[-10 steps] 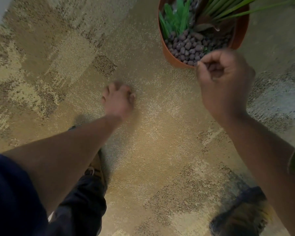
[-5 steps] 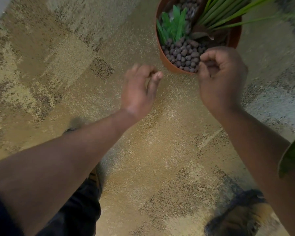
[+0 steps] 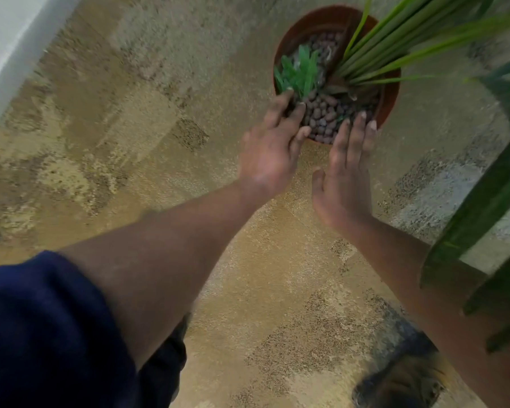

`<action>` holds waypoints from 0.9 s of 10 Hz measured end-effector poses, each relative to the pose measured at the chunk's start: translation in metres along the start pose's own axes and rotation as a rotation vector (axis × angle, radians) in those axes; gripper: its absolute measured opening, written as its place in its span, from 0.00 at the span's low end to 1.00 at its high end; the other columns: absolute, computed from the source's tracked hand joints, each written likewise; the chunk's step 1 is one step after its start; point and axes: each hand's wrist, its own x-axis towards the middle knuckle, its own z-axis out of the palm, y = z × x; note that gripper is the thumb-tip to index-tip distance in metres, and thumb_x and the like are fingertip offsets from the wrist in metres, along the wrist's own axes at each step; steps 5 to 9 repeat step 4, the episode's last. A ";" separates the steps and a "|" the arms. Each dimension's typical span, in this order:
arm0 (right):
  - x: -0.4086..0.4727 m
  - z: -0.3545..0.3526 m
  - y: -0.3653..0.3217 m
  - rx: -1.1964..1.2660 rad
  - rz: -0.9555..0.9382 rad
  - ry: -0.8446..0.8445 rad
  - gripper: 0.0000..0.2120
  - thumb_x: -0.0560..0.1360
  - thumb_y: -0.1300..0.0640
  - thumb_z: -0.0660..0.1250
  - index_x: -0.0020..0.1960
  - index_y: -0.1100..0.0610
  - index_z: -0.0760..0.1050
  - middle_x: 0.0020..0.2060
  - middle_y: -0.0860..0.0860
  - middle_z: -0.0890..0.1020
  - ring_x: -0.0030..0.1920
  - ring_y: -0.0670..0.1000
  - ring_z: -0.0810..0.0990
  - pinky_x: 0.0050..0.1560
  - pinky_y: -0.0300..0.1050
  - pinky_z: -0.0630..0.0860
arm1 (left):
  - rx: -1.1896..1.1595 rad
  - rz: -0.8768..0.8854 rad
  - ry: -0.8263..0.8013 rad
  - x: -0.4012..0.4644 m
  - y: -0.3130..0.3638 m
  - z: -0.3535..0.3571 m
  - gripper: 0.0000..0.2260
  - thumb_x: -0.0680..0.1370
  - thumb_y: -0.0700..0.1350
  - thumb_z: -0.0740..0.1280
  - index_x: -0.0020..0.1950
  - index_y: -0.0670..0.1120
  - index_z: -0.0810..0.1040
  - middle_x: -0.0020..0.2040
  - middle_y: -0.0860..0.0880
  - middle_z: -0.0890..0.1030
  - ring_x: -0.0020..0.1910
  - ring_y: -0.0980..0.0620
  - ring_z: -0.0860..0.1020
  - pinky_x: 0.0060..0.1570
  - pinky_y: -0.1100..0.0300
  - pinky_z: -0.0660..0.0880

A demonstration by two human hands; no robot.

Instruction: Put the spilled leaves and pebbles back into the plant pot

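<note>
1. Nearest, a dark blue sleeve [image 3: 42, 328] fills the lower left corner, and a blurred shoe [image 3: 401, 384] sits at the bottom edge; neither is sharp enough to describe further.
2. The patterned carpet [image 3: 130, 148] between the arms shows no loose leaves or pebbles that I can make out, though motion blur and its mottled weave could hide small ones.
3. The left hand [image 3: 273, 151] and right hand [image 3: 343, 178] reach over the pot's near rim, fingers straight and spread, pinching nothing visible; the fingertips lie on or just above the fill.
4. This looks like the emptying or levelling step. Next calls for a check of the floor for stragglers.
5. The plant pot [image 3: 392, 92] stands on the carpet, holding brown pebbles [image 3: 324, 113] and a clump of green leaves [image 3: 299, 73]. Long plant blades [image 3: 409, 39] cover its far side, and the near rim is hidden by fingers.
</note>
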 end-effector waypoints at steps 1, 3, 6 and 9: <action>-0.002 -0.022 -0.004 -0.024 0.008 -0.120 0.40 0.79 0.58 0.62 0.81 0.62 0.40 0.81 0.60 0.40 0.81 0.64 0.40 0.79 0.66 0.55 | -0.028 -0.055 -0.116 -0.007 0.017 -0.017 0.25 0.86 0.50 0.57 0.83 0.48 0.56 0.84 0.49 0.52 0.81 0.46 0.57 0.73 0.44 0.68; -0.038 -0.095 -0.071 0.129 0.050 -0.147 0.37 0.80 0.61 0.64 0.82 0.61 0.48 0.82 0.56 0.46 0.82 0.57 0.52 0.78 0.57 0.57 | -0.010 -0.112 -0.205 -0.047 0.066 -0.083 0.29 0.82 0.41 0.59 0.82 0.48 0.56 0.81 0.44 0.61 0.75 0.38 0.66 0.72 0.42 0.67; -0.063 -0.149 -0.124 0.410 0.187 -0.198 0.31 0.82 0.65 0.59 0.82 0.55 0.53 0.82 0.49 0.53 0.81 0.51 0.54 0.79 0.49 0.57 | -0.011 -0.186 -0.073 -0.061 0.095 -0.144 0.24 0.78 0.38 0.59 0.75 0.46 0.71 0.69 0.43 0.75 0.66 0.38 0.73 0.66 0.44 0.72; -0.063 -0.149 -0.124 0.410 0.187 -0.198 0.31 0.82 0.65 0.59 0.82 0.55 0.53 0.82 0.49 0.53 0.81 0.51 0.54 0.79 0.49 0.57 | -0.011 -0.186 -0.073 -0.061 0.095 -0.144 0.24 0.78 0.38 0.59 0.75 0.46 0.71 0.69 0.43 0.75 0.66 0.38 0.73 0.66 0.44 0.72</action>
